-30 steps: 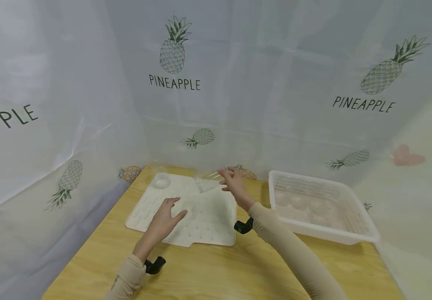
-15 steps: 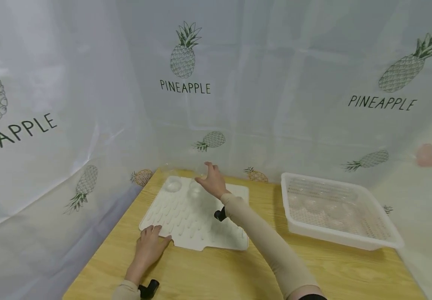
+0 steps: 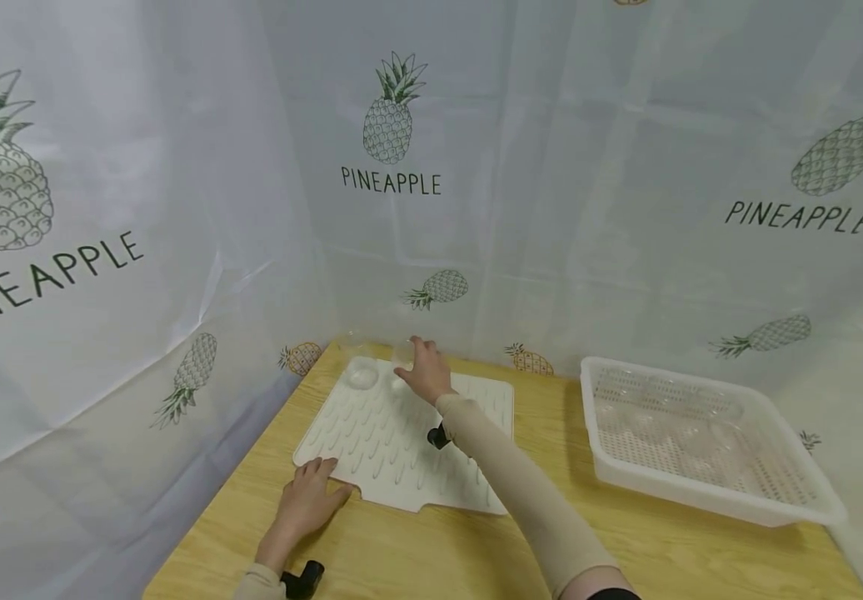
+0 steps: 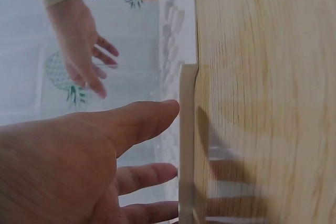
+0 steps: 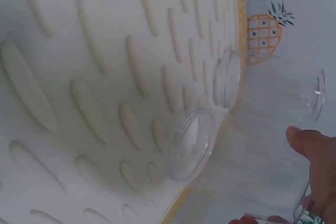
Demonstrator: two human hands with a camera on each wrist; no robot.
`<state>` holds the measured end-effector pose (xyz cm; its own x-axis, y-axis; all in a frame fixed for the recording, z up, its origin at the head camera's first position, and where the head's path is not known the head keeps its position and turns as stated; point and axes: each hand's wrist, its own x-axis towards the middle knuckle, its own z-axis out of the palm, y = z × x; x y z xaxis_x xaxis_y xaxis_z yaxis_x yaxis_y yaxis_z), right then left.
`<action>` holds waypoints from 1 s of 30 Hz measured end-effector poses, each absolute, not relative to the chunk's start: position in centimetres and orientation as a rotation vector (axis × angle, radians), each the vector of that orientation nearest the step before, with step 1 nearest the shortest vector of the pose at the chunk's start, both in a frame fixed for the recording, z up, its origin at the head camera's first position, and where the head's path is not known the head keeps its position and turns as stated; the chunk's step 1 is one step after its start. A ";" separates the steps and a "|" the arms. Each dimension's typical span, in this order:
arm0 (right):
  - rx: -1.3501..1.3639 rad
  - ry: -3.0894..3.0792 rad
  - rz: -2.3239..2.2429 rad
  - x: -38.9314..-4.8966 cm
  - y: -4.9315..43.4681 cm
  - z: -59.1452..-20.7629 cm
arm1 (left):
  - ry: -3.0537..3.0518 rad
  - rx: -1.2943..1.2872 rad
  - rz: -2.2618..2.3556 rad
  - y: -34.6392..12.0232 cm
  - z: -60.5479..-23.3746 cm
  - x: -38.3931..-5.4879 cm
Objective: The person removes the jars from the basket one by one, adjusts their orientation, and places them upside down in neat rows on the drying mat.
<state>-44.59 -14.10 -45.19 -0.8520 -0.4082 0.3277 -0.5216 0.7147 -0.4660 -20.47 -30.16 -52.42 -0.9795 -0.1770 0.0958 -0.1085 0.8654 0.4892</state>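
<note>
A white ridged drying mat [image 3: 394, 454] lies on the wooden table. Near its back left corner a clear cup [image 5: 191, 145] stands upright on the ridges. My right hand [image 3: 426, 372] grips it by the upper part, thumb on one side and fingers on the other. Just left of it stands a second clear cup [image 3: 361, 375], on the mat's corner. My left hand [image 3: 306, 500] rests at the mat's front left edge. In the left wrist view its fairly straight thumb [image 4: 152, 116] and fingers meet the mat's raised rim.
A white perforated plastic basket [image 3: 709, 500] stands on the right of the table, with several clear cups [image 3: 690, 433] inside. A pineapple-print curtain [image 3: 536, 208] closes off the back and sides, close behind the mat.
My right hand has moved left and brought the tilted cup down upright beside the other one. My left hand has dropped from above the mat to its front edge. The head view has shifted.
</note>
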 end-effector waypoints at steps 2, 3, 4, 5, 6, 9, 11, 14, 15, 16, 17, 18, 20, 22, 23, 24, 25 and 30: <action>0.746 -2.708 0.802 -44.7 -13.8 -45.4 | -2.912 0.206 -0.745 -30.2 -52.4 -20.6; 0.742 -2.706 0.796 -44.7 -13.6 -45.5 | -2.917 0.199 -0.753 -30.1 -52.4 -20.7; 0.736 -2.708 0.784 -44.7 -13.5 -45.6 | -2.921 0.192 -0.761 -30.1 -52.4 -20.8; 0.731 -2.714 0.774 -44.8 -13.4 -45.6 | -2.921 0.187 -0.772 -30.0 -52.3 -20.8; 0.728 -2.721 0.765 -44.8 -13.2 -45.6 | -2.923 0.182 -0.778 -30.0 -52.3 -20.9; 0.720 -2.754 0.750 -45.0 -12.8 -45.6 | -2.930 0.170 -0.803 -29.8 -52.0 -21.2; 0.709 -2.776 0.741 -45.0 -12.6 -45.5 | -2.936 0.164 -0.817 -29.7 -51.9 -21.3; 0.689 -2.799 0.723 -44.8 -12.3 -45.6 | -2.951 0.145 -0.811 -29.8 -51.9 -21.7; 0.683 -2.796 0.720 -44.7 -12.2 -45.6 | -2.961 0.143 -0.807 -29.9 -52.0 -21.9; 0.652 -2.787 0.716 -44.7 -11.4 -45.6 | -2.971 0.108 -0.800 -29.6 -52.1 -22.4; 0.619 -2.778 0.707 -44.6 -10.6 -45.6 | -2.980 0.078 -0.792 -29.4 -52.2 -22.9; 0.589 -2.761 0.698 -44.5 -9.8 -45.6 | -2.987 0.046 -0.783 -29.1 -52.3 -23.3; 0.524 -2.726 0.692 -44.3 -8.3 -45.3 | -2.998 -0.013 -0.766 -28.7 -52.5 -24.3; 0.458 -2.699 0.695 -43.8 -7.0 -44.9 | -3.004 -0.063 -0.758 -28.4 -52.5 -24.9; 0.431 -2.692 0.704 -43.5 -6.4 -44.7 | -3.011 -0.083 -0.757 -28.4 -52.5 -25.2; 0.411 -2.683 0.721 -43.1 -5.8 -44.5 | -3.018 -0.103 -0.751 -28.5 -52.4 -25.4; 0.396 -2.680 0.736 -42.7 -5.3 -44.2 | -3.028 -0.119 -0.750 -28.7 -52.3 -25.6; 0.415 -2.669 0.839 -40.1 -3.4 -42.6 | -3.159 -0.140 -0.779 -31.0 -50.5 -25.9</action>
